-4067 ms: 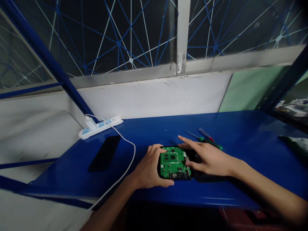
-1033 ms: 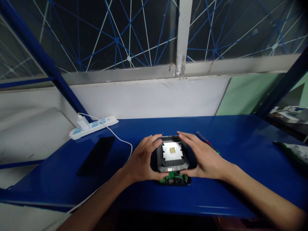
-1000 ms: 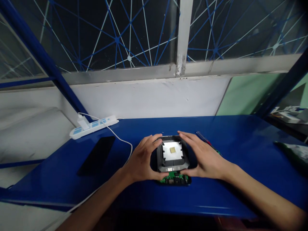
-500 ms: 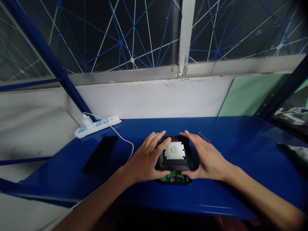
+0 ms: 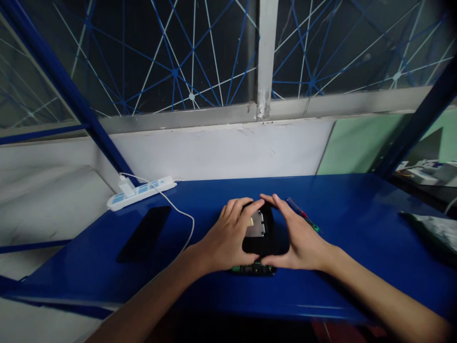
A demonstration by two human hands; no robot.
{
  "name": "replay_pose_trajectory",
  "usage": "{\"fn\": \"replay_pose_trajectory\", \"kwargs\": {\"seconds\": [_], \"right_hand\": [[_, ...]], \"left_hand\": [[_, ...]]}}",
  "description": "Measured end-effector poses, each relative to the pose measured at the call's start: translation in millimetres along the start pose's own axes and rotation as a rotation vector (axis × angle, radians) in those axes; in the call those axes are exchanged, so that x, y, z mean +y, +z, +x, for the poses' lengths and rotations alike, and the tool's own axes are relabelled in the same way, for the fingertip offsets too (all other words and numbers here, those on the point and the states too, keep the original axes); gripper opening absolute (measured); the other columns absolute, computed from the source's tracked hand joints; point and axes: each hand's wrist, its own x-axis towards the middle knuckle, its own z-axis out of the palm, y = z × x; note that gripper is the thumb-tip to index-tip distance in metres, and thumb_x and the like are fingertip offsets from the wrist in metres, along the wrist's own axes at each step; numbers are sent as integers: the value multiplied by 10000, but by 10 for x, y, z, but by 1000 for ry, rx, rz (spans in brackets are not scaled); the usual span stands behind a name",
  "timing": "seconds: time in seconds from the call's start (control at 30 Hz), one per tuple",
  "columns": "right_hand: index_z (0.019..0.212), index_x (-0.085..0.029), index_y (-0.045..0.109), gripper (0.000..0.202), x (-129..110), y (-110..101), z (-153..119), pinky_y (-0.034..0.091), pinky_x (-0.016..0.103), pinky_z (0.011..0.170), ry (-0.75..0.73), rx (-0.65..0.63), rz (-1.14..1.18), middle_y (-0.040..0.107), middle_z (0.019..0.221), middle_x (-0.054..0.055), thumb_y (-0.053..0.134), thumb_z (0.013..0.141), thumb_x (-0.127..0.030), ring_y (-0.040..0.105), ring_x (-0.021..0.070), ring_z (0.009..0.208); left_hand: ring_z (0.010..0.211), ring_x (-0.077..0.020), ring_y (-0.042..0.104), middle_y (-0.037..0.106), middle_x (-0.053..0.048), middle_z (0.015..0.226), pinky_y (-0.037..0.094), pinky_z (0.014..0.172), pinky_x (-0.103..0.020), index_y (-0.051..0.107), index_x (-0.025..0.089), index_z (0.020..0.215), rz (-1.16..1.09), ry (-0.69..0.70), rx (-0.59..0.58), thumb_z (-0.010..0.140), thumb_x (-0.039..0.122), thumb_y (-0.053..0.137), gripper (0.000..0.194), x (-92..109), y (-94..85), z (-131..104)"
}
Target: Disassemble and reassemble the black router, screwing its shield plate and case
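The cover (image 5: 266, 246) could be slipping from here, as the fingertips and thumbs seem to be pinching it only by its rim; a looser hold on one side could be tipping it onto the green board (image 5: 257, 269) below and knocking the parts there; the pad (image 5: 252, 222) on the metal plate (image 5: 257, 229) could be smearing or shifting if a fingertip were brushing it, since the left fingers are passing close over it.

The cover is lying between the two hands, plate facing up, over the board, whose near side is showing just past the thumbs; whether the two are touching I cannot tell; both are sitting mid-width on the tabletop (image 5: 357, 257), closer to its near edge than its far one.

The left hand (image 5: 228, 233) is curling its fingers over the cover's far left corner, thumb along the near rim; the right hand (image 5: 303, 236) is arching more widely, fingertips at the far right corner, thumb at the near rim, palm standing off the side; tools (image 5: 304, 214) are lying beyond it toward the far edge; a phone (image 5: 144, 234) is lying by the left edge.
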Motion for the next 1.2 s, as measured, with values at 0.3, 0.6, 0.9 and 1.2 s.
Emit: {"fn": "replay_pose_trajectory", "kwargs": {"seconds": [0.3, 0.6, 0.9, 1.2], "right_hand": [[1576, -215, -172, 1459, 31, 88, -12, 354, 630, 1151, 142, -136, 269, 232, 1632, 249, 849, 610, -606, 310, 411, 1481], [1590, -242, -123, 1415, 76, 86, -19, 434, 640, 1089, 233, -87, 230, 435, 1526, 216, 850, 613, -558, 478, 434, 1365], [1594, -202, -73, 1364, 78, 94, -8, 479, 595, 1054, 165, -73, 118, 458, 1488, 236, 828, 625, -532, 504, 425, 1333], [1599, -148, 0, 1224, 32, 37, 21, 467, 617, 1050, 22, -80, -50, 450, 1474, 257, 745, 724, -569, 476, 427, 1337]], "left_hand": [[1421, -445, 314, 262, -184, 1517, 336, 1143, -643, -41, 342, 1516, -478, -32, 92, 608, 359, 938, 1335, -50, 58, -104], [1450, -419, 301, 214, -174, 1582, 331, 1147, -638, 46, 360, 1504, -589, -77, 183, 633, 329, 940, 1249, -105, 91, -150], [1467, -422, 256, 155, -180, 1610, 310, 1156, -655, 47, 300, 1544, -285, -136, 153, 657, 271, 868, 1209, -68, 14, -248], [1393, -471, 365, 410, -198, 1484, 253, 1144, -724, 110, 228, 1552, 16, -5, 70, 626, 352, 855, 1195, -163, 59, -220]]}}
